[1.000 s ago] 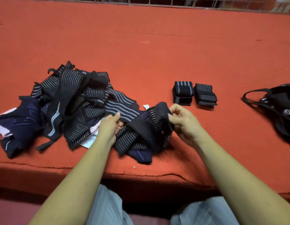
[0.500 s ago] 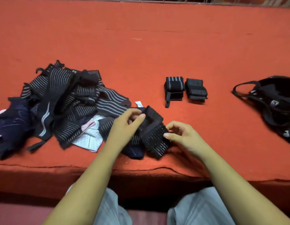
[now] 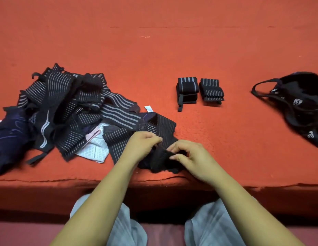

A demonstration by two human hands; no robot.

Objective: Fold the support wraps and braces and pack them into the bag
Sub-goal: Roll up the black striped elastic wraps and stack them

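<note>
The left hand (image 3: 142,145) and right hand (image 3: 189,155) are pinching one striped wrap (image 3: 163,127), close together at the near tabletop (image 3: 172,50) edge, likely starting its fold; two folded wraps (image 3: 187,89) are sitting between the pile (image 3: 65,107) and the bag (image 3: 302,105), seemingly staged for packing.

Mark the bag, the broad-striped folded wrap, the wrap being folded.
black bag (image 3: 307,86): head view, body above logo.
broad-striped folded wrap (image 3: 187,85): head view, top face.
wrap being folded (image 3: 165,126): head view, striped far part.

Black grey-striped wraps (image 3: 69,110) and black bag (image 3: 300,103) on orange-red cloth (image 3: 154,41)
</note>
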